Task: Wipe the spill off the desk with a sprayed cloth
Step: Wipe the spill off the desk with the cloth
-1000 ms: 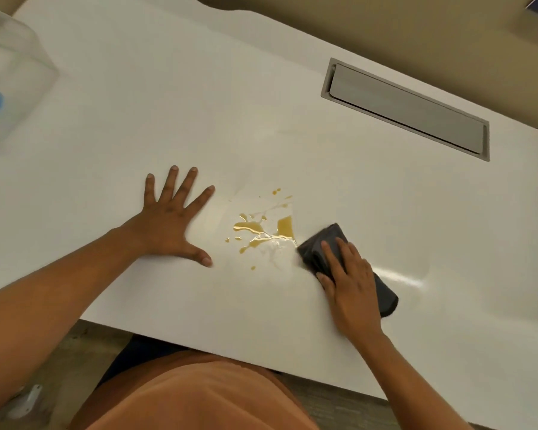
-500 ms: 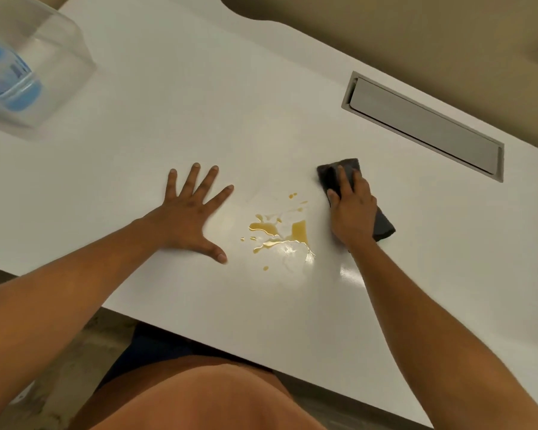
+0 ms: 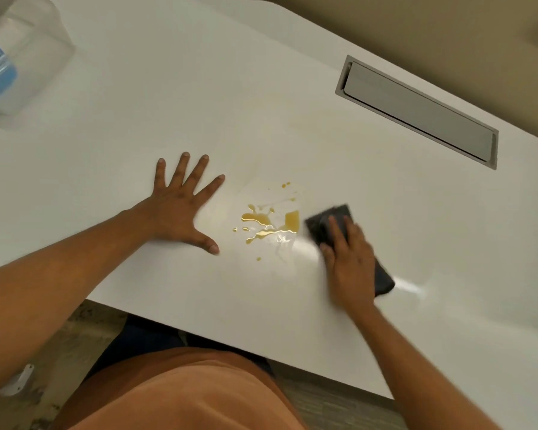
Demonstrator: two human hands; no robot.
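Observation:
An amber spill [image 3: 269,223] with small droplets around it lies on the white desk [image 3: 199,97]. Just right of it a dark grey cloth [image 3: 339,218] lies flat, and my right hand [image 3: 350,265] presses down on it, palm flat, with motion blur. The cloth's left edge almost touches the spill's right side. My left hand [image 3: 180,209] rests on the desk left of the spill, fingers spread, holding nothing.
A clear plastic container [image 3: 22,60] holding something blue and white stands at the far left. A grey cable hatch [image 3: 416,113] is set into the desk at the back right. The desk's near edge runs just in front of my body.
My right hand slid the cloth away from me past the spill's right side, then pulled it back toward me beside the spill. The left hand stayed planted.

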